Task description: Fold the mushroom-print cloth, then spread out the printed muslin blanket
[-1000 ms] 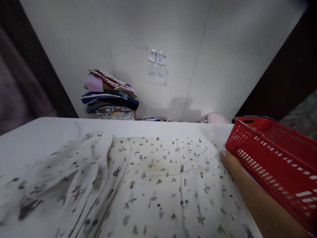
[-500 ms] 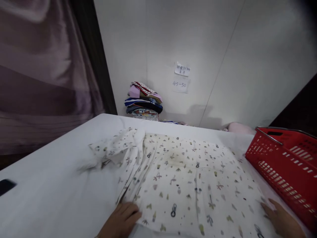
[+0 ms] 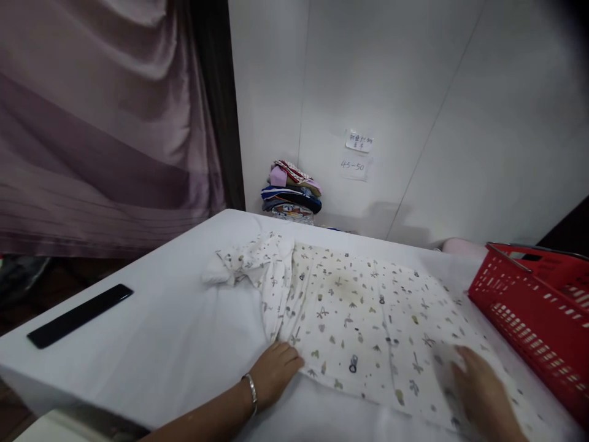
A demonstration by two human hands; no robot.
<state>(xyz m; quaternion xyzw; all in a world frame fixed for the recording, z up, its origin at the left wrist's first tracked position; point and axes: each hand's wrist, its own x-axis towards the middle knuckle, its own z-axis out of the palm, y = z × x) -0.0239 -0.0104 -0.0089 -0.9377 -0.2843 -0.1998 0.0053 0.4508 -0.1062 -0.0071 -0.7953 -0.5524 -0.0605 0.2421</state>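
A white cloth (image 3: 359, 319) printed with small plant and insect-like motifs lies spread over the table. Its left part is bunched into a crumpled fold (image 3: 243, 261), and soft creases run down from there. At the near left corner, my left hand (image 3: 278, 372), with a silver bracelet at the wrist, has its fingers together, closed on the cloth's edge. My right hand (image 3: 481, 393) is over the near right part of the cloth, smeared by motion. A pale blur lies beside its fingers, and I cannot make out whether it grips the fabric.
A red plastic basket (image 3: 529, 325) with a metal handle stands at the table's right side. On the left of the white table (image 3: 175, 344) lies a flat black bar (image 3: 80, 314). Folded textiles (image 3: 292, 193) are stacked by the wall under paper notes (image 3: 354, 166). A mauve curtain (image 3: 105, 135) hangs left.
My right hand has moved inward, left, from the cloth's right edge. My left hand stays at the near left corner. The view has turned left, bringing the whole black bar into sight.
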